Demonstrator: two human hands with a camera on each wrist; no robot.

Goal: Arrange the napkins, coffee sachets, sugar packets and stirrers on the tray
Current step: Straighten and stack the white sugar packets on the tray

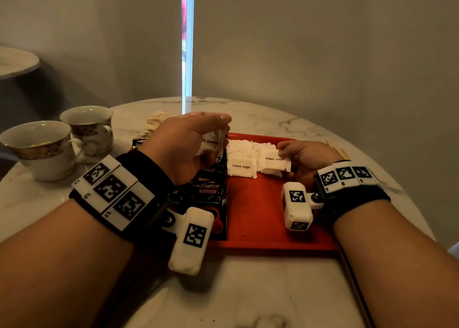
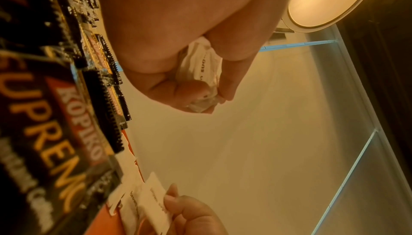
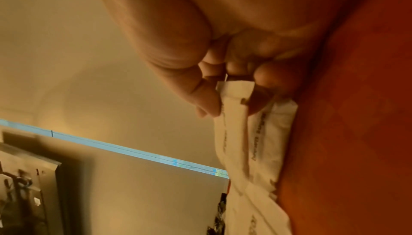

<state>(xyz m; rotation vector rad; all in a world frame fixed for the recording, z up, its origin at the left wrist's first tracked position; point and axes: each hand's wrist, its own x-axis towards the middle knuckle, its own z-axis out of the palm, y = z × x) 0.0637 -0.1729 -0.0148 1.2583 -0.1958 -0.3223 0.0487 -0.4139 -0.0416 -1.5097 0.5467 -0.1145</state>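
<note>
A red tray [image 1: 260, 218] lies on the marble table. Black Kopiko coffee sachets [image 1: 211, 196] fill its left side, and white brown-sugar packets [image 1: 242, 165] lie in rows along its far part. My left hand [image 1: 188, 141] hovers above the sachets and grips a bunch of sugar packets [image 2: 200, 69] in curled fingers. My right hand [image 1: 305, 156] sits low at the tray's right side and pinches one sugar packet [image 3: 234, 108] by its end, over the packets lying there. Wooden stirrers [image 1: 337, 150] lie off the tray beyond my right hand. Napkins [image 1: 156, 122] lie behind my left hand.
Two white teacups with gold bands [image 1: 42, 146] [image 1: 88, 126] stand at the table's left. The table's round edge [image 1: 422, 218] curves close past the tray on the right. A second small table [image 1: 17, 61] stands at far left.
</note>
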